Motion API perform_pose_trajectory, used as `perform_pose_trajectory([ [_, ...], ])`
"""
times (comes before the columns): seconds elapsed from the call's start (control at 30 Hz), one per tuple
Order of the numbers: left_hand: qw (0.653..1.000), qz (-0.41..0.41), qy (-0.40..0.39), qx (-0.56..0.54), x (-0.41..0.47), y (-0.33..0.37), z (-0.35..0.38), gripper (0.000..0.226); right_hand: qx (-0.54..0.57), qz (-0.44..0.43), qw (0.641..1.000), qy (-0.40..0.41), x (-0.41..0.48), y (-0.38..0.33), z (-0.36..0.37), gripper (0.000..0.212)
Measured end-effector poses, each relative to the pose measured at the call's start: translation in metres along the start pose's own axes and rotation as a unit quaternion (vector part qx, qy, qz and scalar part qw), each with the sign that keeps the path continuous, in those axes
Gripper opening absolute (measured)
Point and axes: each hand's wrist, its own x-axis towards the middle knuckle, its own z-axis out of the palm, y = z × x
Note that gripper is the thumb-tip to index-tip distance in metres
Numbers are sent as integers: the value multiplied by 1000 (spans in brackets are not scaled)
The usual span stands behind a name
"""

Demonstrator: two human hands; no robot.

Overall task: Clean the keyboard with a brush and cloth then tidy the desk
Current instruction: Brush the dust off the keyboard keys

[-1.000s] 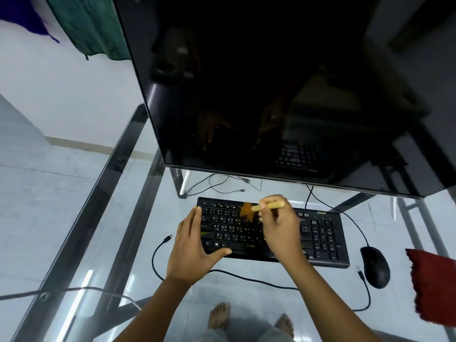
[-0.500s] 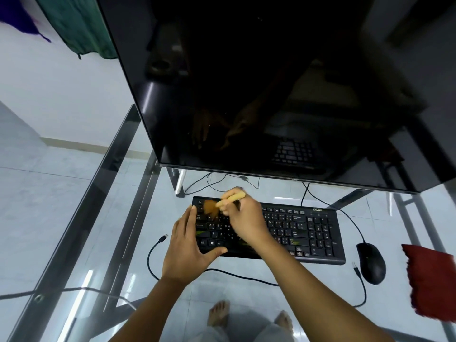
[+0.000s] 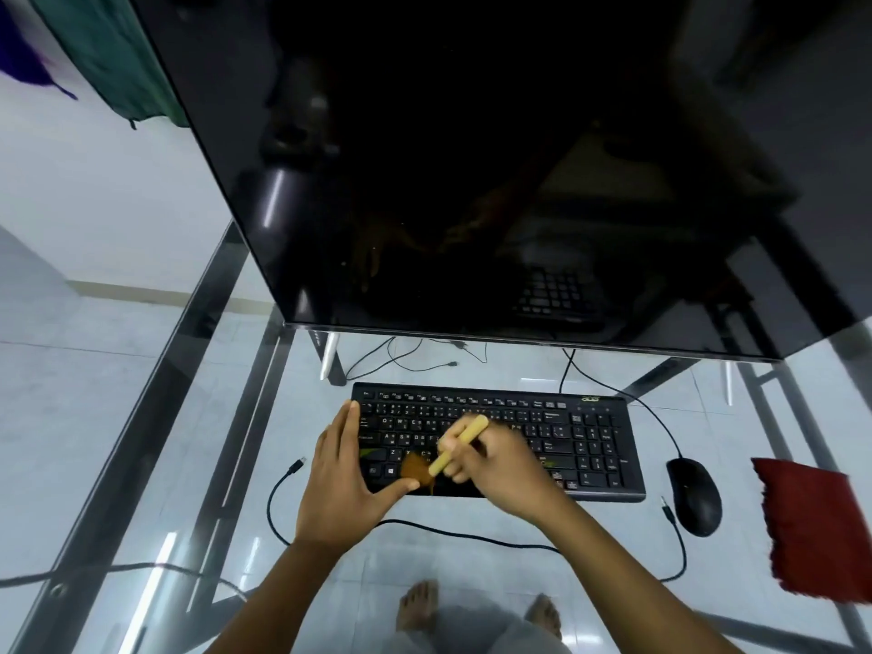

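Brush (image 3: 460, 441) swept nearer, in right hand (image 3: 502, 472).

Items counted on inspection:

- Desk (image 3: 590, 526), glass: one.
- Monitor (image 3: 472, 158): one.
- Keyboard (image 3: 590, 446): one.
- Brush (image 3: 455, 446): one.
- Mouse (image 3: 696, 495): one.
- Cloth (image 3: 821, 526), red: one.
- Hands: two, a left hand (image 3: 344, 483) and a right hand (image 3: 500, 469).
- Feet, bare, seen through the glass: two, one (image 3: 417, 611) and another (image 3: 545, 616).
- Loose cable ends (image 3: 298, 464) on the desk: three.
- Hanging fabrics, upper left: two, one green (image 3: 118, 54), one purple (image 3: 23, 49).

The thin cables behind the keyboard overlap, so their number cannot be told.
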Motion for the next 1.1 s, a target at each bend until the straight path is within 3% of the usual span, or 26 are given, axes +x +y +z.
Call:
perform_pose_trajectory([
  [0.13,996,59,13,62,3,14,2,99,10,-59,975,213,9,-2,-18,12],
  [0.2,992,78,0,96,9,27,5,93,50,-47,986,151,11,-7,-23,13],
  [0.27,987,95,-36,128,16,40,10,96,21,-32,996,80,9,-7,-21,14],
  [0.4,972,131,-88,176,29,61,21,103,-11,-74,966,249,13,1,-41,11],
  [0.47,966,153,-102,184,31,66,25,104,50,-45,982,175,11,1,-49,12],
  [0.53,959,171,-114,194,30,68,30,105,0,-15,994,107,5,4,-49,13],
  [0.6,954,182,-121,205,29,70,35,106,-70,-43,979,188,4,15,-57,10],
  [0.67,951,184,-127,215,28,71,40,107,-68,-68,954,283,-1,15,-66,10],
  [0.7,949,183,-132,220,27,71,42,107,-28,-62,960,271,-5,16,-69,11],
  [0.8,946,179,-143,231,25,68,47,107,33,16,996,77,-19,14,-64,13],
  [0.83,944,178,-145,237,24,67,47,107,2,12,998,67,-23,20,-63,11],
  [0.9,941,177,-146,248,24,68,47,106,-68,-33,983,164,-26,29,-66,11],
  [0.97,941,176,-143,250,24,68,48,106,-59,-55,967,241,-29,33,-69,14],
  [1.1,940,179,-141,253,23,68,48,105,12,17,992,127,-35,33,-63,14],
])
